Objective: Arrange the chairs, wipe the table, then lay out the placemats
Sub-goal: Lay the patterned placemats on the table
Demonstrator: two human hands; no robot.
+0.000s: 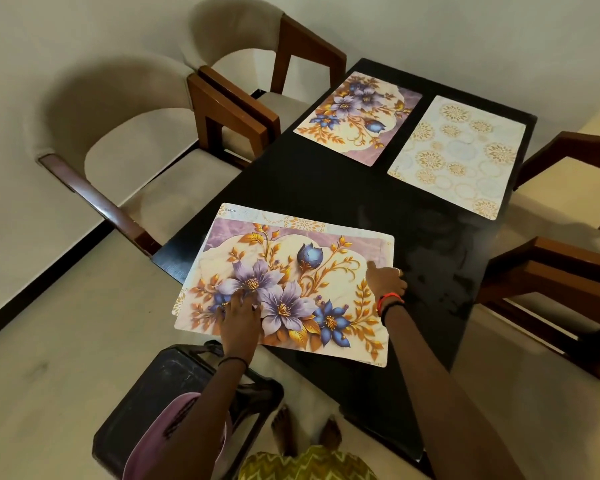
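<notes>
A black table (326, 188) carries several placemats. At its near left corner lies a purple floral placemat (291, 271), stacked on a pale gold-patterned mat (250, 213) whose edge peeks out beyond it. My left hand (238, 318) presses flat on the floral mat's near left part. My right hand (387, 280) grips that mat's right edge with the fingers curled. At the far end lie another floral placemat (357, 116) and a pale mat with gold circles (461, 154), side by side.
Two beige cushioned chairs with wooden arms (146, 161) (257, 46) stand along the table's left side. Wooden chair frames (561, 271) stand at the right. A black plastic stool (174, 393) stands by the near corner, next to my bare feet (305, 431).
</notes>
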